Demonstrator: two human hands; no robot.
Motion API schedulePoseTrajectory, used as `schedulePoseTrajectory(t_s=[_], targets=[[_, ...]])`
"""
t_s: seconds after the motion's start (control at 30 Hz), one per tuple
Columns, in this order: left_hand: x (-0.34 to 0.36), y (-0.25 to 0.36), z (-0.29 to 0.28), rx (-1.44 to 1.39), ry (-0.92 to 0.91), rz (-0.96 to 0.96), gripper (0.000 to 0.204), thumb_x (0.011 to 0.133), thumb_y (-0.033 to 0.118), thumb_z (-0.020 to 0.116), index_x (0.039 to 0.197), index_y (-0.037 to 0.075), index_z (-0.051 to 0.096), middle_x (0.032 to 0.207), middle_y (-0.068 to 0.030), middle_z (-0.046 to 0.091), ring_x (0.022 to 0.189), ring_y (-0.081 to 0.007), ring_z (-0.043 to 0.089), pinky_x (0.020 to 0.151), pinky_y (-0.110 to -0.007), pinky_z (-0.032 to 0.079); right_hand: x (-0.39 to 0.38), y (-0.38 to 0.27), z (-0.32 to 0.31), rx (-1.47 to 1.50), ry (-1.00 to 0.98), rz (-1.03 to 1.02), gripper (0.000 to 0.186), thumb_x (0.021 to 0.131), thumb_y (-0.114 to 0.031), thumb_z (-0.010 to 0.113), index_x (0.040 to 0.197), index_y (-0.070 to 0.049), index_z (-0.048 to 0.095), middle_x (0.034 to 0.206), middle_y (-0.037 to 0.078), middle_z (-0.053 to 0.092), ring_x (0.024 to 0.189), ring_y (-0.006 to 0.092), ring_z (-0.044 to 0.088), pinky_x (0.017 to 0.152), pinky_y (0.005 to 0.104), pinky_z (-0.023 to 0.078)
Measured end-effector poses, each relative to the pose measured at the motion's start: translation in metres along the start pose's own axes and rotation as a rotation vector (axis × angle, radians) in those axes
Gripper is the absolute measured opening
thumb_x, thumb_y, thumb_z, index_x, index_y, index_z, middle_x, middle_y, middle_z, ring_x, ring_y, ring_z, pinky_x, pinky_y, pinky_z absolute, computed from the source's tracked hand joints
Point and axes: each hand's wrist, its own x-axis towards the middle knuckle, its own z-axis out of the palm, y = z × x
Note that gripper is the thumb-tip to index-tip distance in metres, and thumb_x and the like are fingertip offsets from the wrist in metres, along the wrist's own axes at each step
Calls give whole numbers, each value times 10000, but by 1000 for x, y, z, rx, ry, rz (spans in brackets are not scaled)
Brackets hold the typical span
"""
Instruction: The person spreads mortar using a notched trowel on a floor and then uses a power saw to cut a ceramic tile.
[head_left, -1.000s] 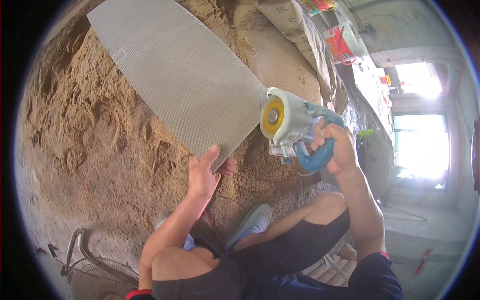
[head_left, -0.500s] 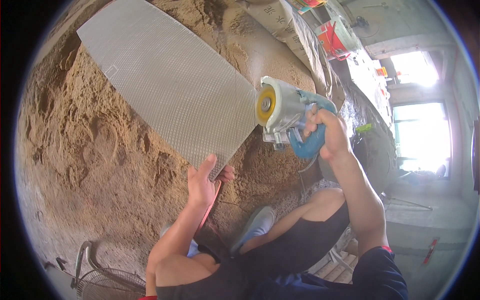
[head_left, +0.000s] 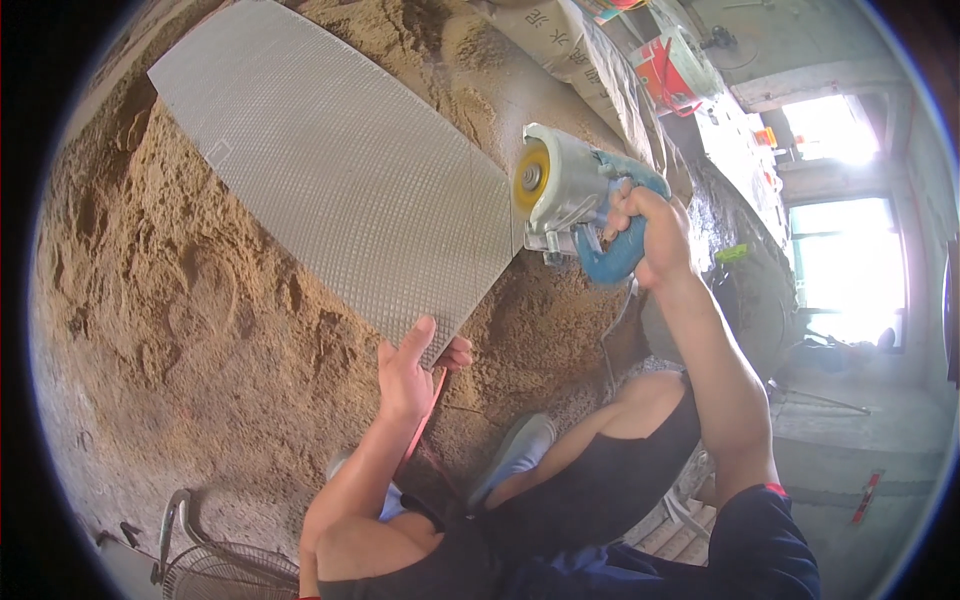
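A large grey tile (head_left: 340, 180) with a small square grid pattern on its back leans over a heap of sand. My left hand (head_left: 412, 368) grips the tile's near corner, thumb on top. My right hand (head_left: 650, 232) is closed on the blue handle of a handheld cutting saw (head_left: 570, 200) with a grey metal guard and a yellow disc flange. The saw's blade sits at the tile's right edge, near a thin line running across the tile.
The sand heap (head_left: 190, 330) fills the left and centre. Filled sacks (head_left: 560, 50) lie at the top. My legs and grey shoes (head_left: 515, 455) are below the tile. A fan's wire guard (head_left: 215, 560) lies at the lower left. A red box (head_left: 670, 65) stands behind the sacks.
The tile has shifted left and down in view with my left hand still on its corner. The saw has stayed at the tile's right edge and moved slightly up along it.
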Motion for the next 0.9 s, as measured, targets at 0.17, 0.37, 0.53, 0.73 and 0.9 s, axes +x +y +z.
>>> schedulePoseTrajectory(t_s=[0.17,0.37,0.53,0.73,0.9], targets=[[0,0,1,-8,13,-16,374,920,314,554,938,-56,609,772,-192,672,638,-266,660,565,-368,503,8,-2,4,42,40,-36,35,740,-28,542,774,-19,541,664,45,501,568,136,483,523,293,407],[-2,4,4,-26,42,-43,376,942,260,525,829,-80,640,755,-192,669,630,-245,651,599,-351,525,12,-1,10,30,16,-102,89,731,-12,530,816,-5,555,676,48,506,558,134,478,521,292,407],[-1,1,1,-13,34,-55,369,933,279,540,900,-80,618,770,-199,665,646,-261,655,590,-368,519,19,-4,16,66,4,-113,80,731,-3,523,807,-13,547,681,45,504,568,131,475,524,293,404],[-2,2,0,-26,32,-77,368,950,261,535,923,-95,623,793,-191,670,664,-249,656,622,-360,531,27,-5,32,89,12,-133,40,750,-10,526,785,-26,538,688,43,506,579,131,476,528,301,408],[0,0,-2,-38,6,-64,362,951,252,533,924,-97,624,795,-191,671,664,-250,657,619,-357,533,34,-3,41,95,-6,-154,25,749,-11,531,767,-27,535,685,46,508,578,135,480,529,309,412]])
